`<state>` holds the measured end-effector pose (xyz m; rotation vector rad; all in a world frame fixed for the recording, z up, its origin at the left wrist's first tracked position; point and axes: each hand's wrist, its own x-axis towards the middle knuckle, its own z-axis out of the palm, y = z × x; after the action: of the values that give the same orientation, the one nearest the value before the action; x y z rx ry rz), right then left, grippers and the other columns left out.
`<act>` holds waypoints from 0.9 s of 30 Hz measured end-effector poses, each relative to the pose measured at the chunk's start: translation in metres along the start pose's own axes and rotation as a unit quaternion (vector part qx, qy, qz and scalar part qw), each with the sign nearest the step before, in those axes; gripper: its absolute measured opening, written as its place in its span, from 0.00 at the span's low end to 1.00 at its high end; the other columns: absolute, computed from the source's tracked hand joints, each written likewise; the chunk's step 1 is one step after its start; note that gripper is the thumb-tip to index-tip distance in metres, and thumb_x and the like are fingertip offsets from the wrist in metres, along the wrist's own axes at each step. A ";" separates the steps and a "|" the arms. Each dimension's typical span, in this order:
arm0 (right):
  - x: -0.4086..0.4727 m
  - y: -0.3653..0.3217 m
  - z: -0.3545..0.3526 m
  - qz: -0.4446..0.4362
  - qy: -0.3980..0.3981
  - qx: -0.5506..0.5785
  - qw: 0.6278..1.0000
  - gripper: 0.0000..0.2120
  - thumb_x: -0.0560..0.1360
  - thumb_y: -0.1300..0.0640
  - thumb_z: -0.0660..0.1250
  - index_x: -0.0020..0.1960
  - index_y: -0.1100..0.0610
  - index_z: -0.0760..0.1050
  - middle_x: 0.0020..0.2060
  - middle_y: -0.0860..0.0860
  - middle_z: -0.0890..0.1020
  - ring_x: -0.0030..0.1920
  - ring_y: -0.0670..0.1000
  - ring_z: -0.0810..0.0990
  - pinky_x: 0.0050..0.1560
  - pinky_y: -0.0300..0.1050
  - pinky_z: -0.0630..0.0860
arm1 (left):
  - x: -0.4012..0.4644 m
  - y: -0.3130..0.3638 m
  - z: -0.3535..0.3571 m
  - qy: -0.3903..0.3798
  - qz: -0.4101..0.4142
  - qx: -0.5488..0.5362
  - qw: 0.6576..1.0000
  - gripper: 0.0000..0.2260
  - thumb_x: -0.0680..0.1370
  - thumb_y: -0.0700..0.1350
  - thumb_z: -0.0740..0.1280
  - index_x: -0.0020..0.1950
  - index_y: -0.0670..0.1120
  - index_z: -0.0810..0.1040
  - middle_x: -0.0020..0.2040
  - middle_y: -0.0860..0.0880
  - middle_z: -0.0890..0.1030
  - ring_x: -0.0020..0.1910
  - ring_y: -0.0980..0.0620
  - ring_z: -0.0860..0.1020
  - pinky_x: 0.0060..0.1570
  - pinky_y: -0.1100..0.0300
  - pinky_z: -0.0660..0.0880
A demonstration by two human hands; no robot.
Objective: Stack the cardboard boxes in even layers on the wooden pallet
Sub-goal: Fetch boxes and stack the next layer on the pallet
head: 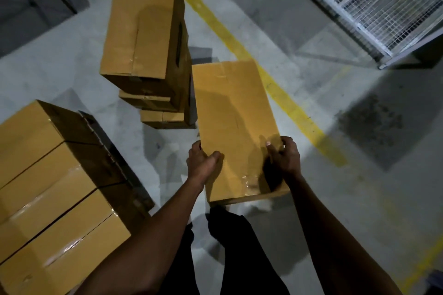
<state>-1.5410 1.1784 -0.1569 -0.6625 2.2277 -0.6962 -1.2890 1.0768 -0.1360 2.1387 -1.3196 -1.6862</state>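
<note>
Brown cardboard fills most of what I see: I am holding a long, flat, tape-sealed cardboard box (236,127) out in front of me, above the grey concrete floor (335,175). My left hand (202,163) grips its near left edge, thumb curled over the top face and fingers wrapped round the side. My right hand (284,155) grips the near right edge the same way, thumb on top, fingers hidden behind the side. The box runs lengthwise away from me, its far end close to a yellow painted line (275,88) that crosses the floor diagonally.

Just to the left of that far end stands a loose stack of brown cardboard boxes (143,26), their ends stepped unevenly toward me. At my lower left sits a tidy layer of brown boxes (48,199) packed side by side, shiny tape on their tops. A dark wooden pallet edge (115,151) shows along the right side of that layer. A white wire mesh cage (383,5) stands at the upper right.
</note>
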 end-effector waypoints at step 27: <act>-0.180 -0.191 -0.057 -0.184 0.080 0.020 0.980 0.37 0.75 0.28 0.63 0.71 0.55 0.69 0.67 0.52 0.74 0.65 0.56 0.75 0.59 0.52 0.74 | -0.186 0.032 -0.159 0.150 0.192 -0.128 0.961 0.37 0.68 0.61 0.68 0.77 0.57 0.66 0.71 0.51 0.74 0.72 0.43 0.70 0.70 0.37 0.71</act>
<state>-1.4225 1.1693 0.0840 -1.0456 2.2506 -1.0039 -1.1738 1.1190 0.0784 1.7653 -1.2468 -1.2462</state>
